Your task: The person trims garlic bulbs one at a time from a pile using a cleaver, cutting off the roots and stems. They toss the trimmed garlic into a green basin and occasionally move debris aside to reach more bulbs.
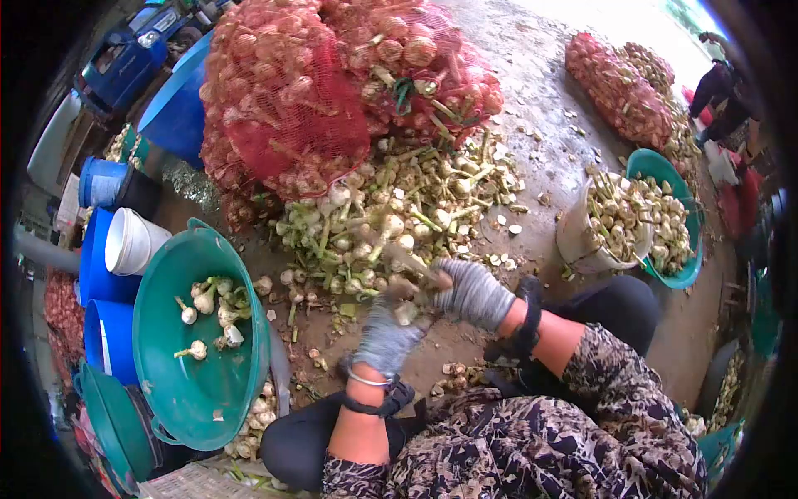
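My left hand [392, 337], in a grey knit glove, is closed around a pale garlic bulb [405, 313]. Close against it, my right hand [474, 291], gloved the same way, has its fingers closed on something blurred that I cannot make out. Just beyond both hands lies a loose heap of garlic [416, 200] with stems on. To the left stands a green tub [158, 333] with a few garlic bulbs [202, 301] inside, some with stems.
Red mesh sacks of garlic [283, 91] stand behind the heap. On the right are a full white bucket [575, 229], a green basin [697, 258] and another garlic sack [619, 91]. Blue buckets [112, 341] and a white bucket [135, 241] line the left. A person [731, 96] is at far right.
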{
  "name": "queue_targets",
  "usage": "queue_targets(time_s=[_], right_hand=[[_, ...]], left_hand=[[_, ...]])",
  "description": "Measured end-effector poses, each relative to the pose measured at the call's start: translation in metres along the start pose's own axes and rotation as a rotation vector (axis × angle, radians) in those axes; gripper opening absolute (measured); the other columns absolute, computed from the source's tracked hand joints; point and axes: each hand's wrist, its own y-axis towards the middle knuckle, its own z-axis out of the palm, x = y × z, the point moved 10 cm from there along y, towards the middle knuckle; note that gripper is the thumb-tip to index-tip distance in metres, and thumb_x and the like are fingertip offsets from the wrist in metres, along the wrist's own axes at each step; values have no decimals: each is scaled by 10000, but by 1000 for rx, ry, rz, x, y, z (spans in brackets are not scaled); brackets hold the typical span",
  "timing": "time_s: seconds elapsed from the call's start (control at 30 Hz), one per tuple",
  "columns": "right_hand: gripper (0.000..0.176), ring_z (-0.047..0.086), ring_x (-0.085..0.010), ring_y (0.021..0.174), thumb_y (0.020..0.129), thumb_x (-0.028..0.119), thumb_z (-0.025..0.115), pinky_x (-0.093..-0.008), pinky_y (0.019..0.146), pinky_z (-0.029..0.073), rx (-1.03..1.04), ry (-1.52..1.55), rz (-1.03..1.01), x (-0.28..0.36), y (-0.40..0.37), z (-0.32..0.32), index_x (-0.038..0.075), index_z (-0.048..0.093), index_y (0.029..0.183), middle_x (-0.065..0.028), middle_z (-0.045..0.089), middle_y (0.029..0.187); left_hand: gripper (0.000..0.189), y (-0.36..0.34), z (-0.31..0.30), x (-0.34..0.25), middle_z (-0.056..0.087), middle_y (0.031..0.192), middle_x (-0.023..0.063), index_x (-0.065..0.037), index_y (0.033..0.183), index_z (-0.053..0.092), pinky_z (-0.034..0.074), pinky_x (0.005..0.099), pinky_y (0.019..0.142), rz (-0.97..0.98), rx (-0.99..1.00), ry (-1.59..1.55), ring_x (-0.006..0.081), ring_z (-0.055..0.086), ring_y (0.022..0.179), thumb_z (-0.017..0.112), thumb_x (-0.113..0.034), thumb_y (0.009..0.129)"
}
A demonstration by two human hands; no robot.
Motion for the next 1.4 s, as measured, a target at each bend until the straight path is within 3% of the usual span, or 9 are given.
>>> queue_targets(time_s=[0.23,0.37,0.43,0.57,0.63,1.1,1.23,1.3,1.4], right_hand=[[387,418,-111,419,858,516,661,-304,377,321,131,1064,539,-48,-4,53,140,574,826,25,590,659],[415,511,-177,476,854,523,659,-350,420,403,329,732,588,-76,-18,79,119,620,937,-14,647,714],[390,606,-300,594,841,447,681,-409,535,484,-153,67,-211,-16,-1,17,81,610,956,-89,668,755],[207,639,-362,725,810,255,653,-442,630,509,-18,-449,-283,34,-24,-3,115,608,955,-161,616,753],[194,643,-357,729,800,236,646,-439,621,508,93,-467,-304,45,-31,4,130,607,958,-139,621,749],[175,669,-325,784,798,173,600,-438,640,521,299,-680,-224,20,-20,44,123,626,963,-126,667,818],[187,672,-340,823,859,223,585,-443,698,520,-46,-369,-260,-51,27,-40,82,615,978,-178,680,861],[206,667,-351,794,885,268,580,-439,705,518,-171,-678,246,-94,21,-67,82,620,964,-183,671,818],[160,649,-359,726,846,236,616,-435,648,510,-203,-494,-80,-73,22,-35,93,616,918,-171,649,750]], left_hand=[[623,2,-14,18,570,1235,58,-62,1313,477,509,298,893,157,-84,-666,179,569,1086,792,-135,780],[571,8,-13,22,584,1223,75,-47,1290,486,524,319,885,159,-87,-680,192,596,1037,774,-121,802],[631,4,-10,21,559,1253,99,-36,1318,439,523,311,877,104,-35,-803,195,595,1036,778,-150,798],[773,12,-32,49,521,1290,109,-36,1360,394,470,326,974,335,-239,239,219,547,1135,815,-263,754],[663,8,-28,67,500,1314,126,-39,1401,359,461,342,965,224,-201,-520,213,540,1140,685,-261,867],[604,-13,7,78,381,1458,61,-97,1416,363,312,375,1115,94,283,489,204,357,1338,425,-494,965],[599,-38,12,10,583,1178,95,-70,1241,505,454,382,961,-54,287,-558,252,558,1091,761,-362,786],[550,-36,-27,-71,614,1079,70,-66,1196,505,496,314,889,433,-16,-4,172,603,981,782,-168,732],[569,-18,-39,-15,606,1155,94,-81,1208,516,463,382,963,369,-142,182,245,589,1055,763,-331,761]])
